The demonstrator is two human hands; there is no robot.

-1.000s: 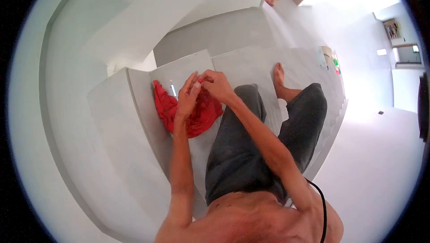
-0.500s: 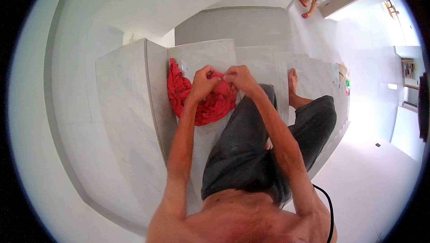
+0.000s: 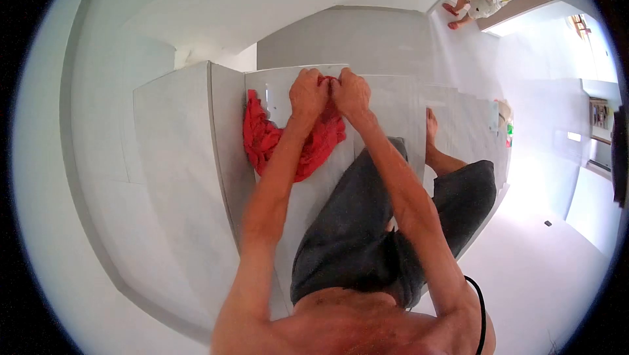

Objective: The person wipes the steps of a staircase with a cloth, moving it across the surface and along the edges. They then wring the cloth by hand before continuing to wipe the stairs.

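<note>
A crumpled red cloth (image 3: 318, 149) lies on a pale stair step (image 3: 386, 106) in front of me. Its far end is bunched up between my two fists. My left hand (image 3: 308, 96) is closed on that end from the left side. Close beside it, my right hand (image 3: 352, 95) grips the same end from the right. Another loose part of the cloth trails off to the left, against the step's riser. Its exact type is hidden by the folds. A small puddle of water seems to shine on the step left of my hands.
A higher step (image 3: 177, 132) rises on the left. My bent legs in dark trousers (image 3: 347, 224) occupy the near side, with my bare foot (image 3: 431, 122) on a step to the right. Farther off at the upper right stands another person (image 3: 485, 2). A black cable (image 3: 481, 309) hangs by my right shoulder.
Both hands have moved away from me towards the step's far edge, pulling one end of the red cloth along. Their looser pinch has become a tight fist grip.
</note>
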